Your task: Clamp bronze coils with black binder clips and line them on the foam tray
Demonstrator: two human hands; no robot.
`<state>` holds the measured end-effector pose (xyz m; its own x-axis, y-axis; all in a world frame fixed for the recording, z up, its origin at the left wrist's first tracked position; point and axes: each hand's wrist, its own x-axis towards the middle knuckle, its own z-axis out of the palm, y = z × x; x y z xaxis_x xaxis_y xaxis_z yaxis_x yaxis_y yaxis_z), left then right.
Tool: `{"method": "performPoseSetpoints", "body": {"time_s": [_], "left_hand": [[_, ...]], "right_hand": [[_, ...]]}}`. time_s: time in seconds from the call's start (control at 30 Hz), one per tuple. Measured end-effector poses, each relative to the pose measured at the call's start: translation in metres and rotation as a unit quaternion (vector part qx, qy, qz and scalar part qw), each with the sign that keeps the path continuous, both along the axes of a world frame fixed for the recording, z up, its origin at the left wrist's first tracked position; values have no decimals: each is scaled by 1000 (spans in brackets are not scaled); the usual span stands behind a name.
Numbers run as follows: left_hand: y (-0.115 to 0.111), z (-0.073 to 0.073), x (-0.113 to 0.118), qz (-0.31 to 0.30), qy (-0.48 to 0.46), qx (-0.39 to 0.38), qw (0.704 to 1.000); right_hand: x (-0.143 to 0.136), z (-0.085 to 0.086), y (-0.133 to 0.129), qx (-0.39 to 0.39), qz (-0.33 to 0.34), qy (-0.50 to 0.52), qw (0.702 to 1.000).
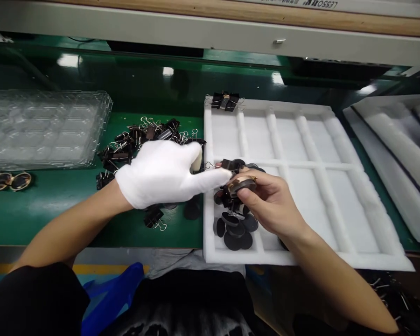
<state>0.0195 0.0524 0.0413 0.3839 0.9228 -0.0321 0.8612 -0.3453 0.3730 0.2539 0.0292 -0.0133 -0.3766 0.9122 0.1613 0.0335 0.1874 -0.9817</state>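
Note:
My left hand (168, 175) wears a white glove. One finger reaches right to the piece in my other hand, while another curls above it with a gap between them. In that gap shows the wire handle of a black binder clip (228, 164). Bare and closed, my right hand (266, 193) pinches a round dark lens (243, 185) with a brownish rim, over the white foam tray (215, 255). Below it, several dark round lenses (238, 240) lie in the tray's front left compartment. Left of the tray is a heap of black binder clips (126, 144).
A clear plastic tray (49, 128) stands at the left, with tortoiseshell sunglasses (10, 181) in front. Binder clips (226, 101) grip the foam tray's back left corner. More white foam trays (388, 135) lean at the right. A pale beam (196, 35) crosses the back.

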Motion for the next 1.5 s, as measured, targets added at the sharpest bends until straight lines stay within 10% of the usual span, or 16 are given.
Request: {"method": "performPoseSetpoints", "body": {"time_s": [0.17, 0.47, 0.7, 1.5], "left_hand": [[3, -3, 3, -20, -107, -104, 989], [8, -15, 1, -49, -163, 9, 985], [11, -1, -7, -34, -116, 21, 992], [-14, -30, 2, -266, 19, 289, 920]], "right_hand": [[-3, 4, -1, 20, 6, 2, 1000], [2, 3, 1, 32, 30, 7, 999], [13, 8, 7, -142, 52, -28, 988], [35, 21, 20, 109, 206, -154, 960]]}}
